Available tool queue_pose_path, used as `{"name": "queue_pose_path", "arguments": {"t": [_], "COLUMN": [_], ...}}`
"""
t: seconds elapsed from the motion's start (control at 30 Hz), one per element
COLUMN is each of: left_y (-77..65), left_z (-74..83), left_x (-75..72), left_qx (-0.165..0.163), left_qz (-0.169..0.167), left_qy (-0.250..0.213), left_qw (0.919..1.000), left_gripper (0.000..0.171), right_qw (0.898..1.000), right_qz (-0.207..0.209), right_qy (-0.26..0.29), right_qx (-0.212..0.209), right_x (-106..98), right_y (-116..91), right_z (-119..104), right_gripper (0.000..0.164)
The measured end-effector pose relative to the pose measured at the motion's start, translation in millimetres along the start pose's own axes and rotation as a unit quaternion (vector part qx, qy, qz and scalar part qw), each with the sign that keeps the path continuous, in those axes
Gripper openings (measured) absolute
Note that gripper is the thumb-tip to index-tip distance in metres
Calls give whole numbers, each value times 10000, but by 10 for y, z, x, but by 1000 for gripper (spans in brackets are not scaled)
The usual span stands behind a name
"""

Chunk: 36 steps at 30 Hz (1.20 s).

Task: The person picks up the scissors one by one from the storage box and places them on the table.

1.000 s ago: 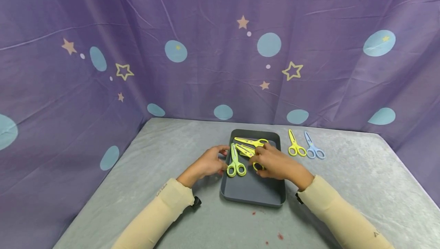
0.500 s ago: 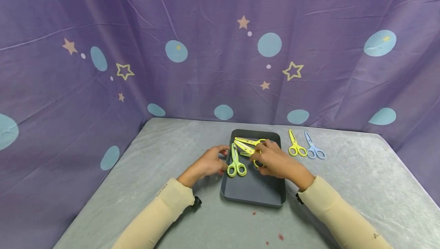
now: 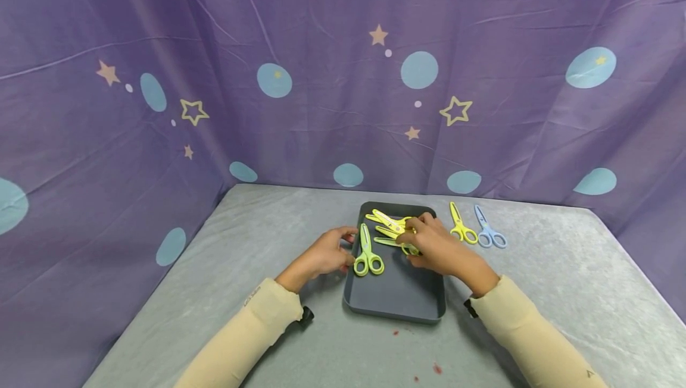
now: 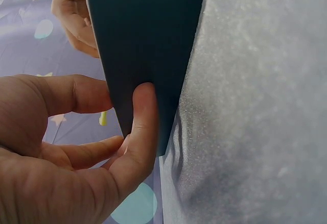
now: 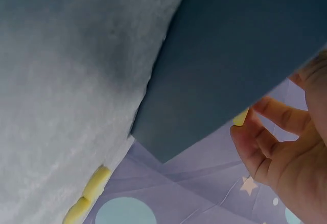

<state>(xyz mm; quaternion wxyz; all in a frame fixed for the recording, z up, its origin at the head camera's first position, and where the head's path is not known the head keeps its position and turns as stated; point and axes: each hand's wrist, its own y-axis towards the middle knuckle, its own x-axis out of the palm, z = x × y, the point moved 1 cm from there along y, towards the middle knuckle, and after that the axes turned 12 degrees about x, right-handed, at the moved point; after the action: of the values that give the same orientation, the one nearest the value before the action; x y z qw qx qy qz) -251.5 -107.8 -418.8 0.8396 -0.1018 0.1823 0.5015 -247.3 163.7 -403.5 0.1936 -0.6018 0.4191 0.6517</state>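
Observation:
A dark grey tray (image 3: 396, 299) stands on the table with several scissors in it. My left hand (image 3: 325, 251) grips the tray's left wall; in the left wrist view one finger presses the outer side and others meet the rim. Green scissors (image 3: 366, 251) lie beside that wall, handles toward me. Over the tray my right hand (image 3: 434, 248) pinches yellow scissors (image 3: 389, 221) by the handle end, blades pointing away to the left. Beneath them more yellow and green scissors overlap, their handles partly hidden by my fingers. The right wrist view shows only a yellow bit (image 5: 241, 117) at my fingertips.
Right of the tray, yellow scissors (image 3: 456, 215) and blue scissors (image 3: 483, 221) lie side by side on the grey table (image 3: 563, 281), the yellow handle partly behind my right hand. A purple patterned curtain (image 3: 321, 126) hangs behind and at the left.
My right hand has shifted slightly right and away, and the yellow scissors in it have moved with it, uncovering more of the scissors below. The left hand and tray have stayed put.

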Motion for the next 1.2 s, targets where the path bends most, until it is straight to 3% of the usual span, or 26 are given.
{"name": "queue_pose_path", "arguments": {"t": [0.77, 1.2], "left_y": [1, 15], "left_z": [-15, -5], "left_x": [-1, 6], "left_qx": [31, 11], "left_qz": [-16, -9], "left_qy": [49, 68], "left_qw": [10000, 10000], "left_gripper": [74, 74], "right_qw": [9979, 9937], "right_qz": [363, 567], "right_qy": [258, 490], "right_qx": [472, 832], "right_x": [-248, -441], "right_y": [-105, -240], "right_z": [337, 713], "right_gripper": [32, 33]}}
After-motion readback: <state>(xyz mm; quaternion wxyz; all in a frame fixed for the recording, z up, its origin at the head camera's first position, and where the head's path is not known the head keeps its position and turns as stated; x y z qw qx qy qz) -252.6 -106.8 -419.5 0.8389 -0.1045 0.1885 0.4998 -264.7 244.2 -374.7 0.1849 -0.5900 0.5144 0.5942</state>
